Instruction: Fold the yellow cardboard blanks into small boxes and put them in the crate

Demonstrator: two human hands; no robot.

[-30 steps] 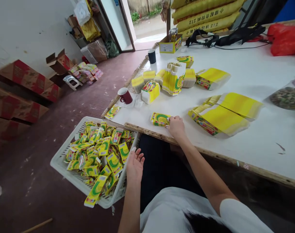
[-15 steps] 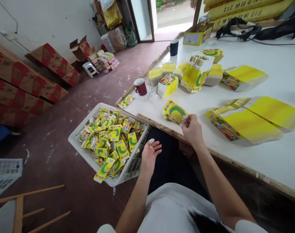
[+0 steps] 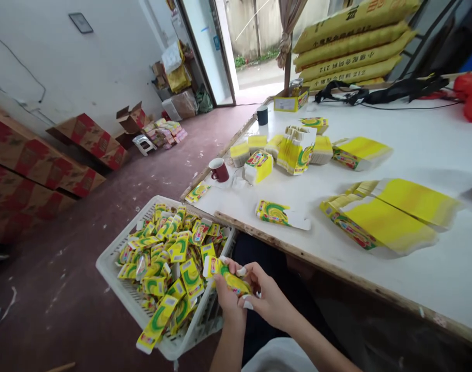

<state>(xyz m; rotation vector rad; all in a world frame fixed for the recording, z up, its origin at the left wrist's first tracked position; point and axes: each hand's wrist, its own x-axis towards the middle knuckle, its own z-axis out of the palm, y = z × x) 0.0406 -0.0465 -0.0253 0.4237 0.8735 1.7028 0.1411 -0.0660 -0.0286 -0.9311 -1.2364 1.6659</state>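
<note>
Over the near rim of the basket, a small yellow and green carton point(image 3: 234, 282) is held between both hands. My left hand point(image 3: 228, 299) is wrapped round its left part. With thumb and fingers, my right hand point(image 3: 263, 292) pinches the carton's right end; white coverings show on some fingertips. Just left of the hands, a white plastic basket point(image 3: 121, 305) is heaped with small yellow cartons point(image 3: 191, 276). On the table point(image 3: 236, 206) beyond lies a flat yellow carton point(image 3: 274, 213) with a white flap, apart from both hands.
Stacks of flat yellow cartons point(image 3: 391, 217) lie at the table's right, with more bundles point(image 3: 295, 150) further back. A maroon mug point(image 3: 219, 170) and a dark mug point(image 3: 262, 115) stand by the left edge. Red and brown boxes point(image 3: 34, 160) line the wall.
Both hands have come together over the basket's rim. My right hand has left the table, and a carton is now held between the hands. The view has tilted upward.
</note>
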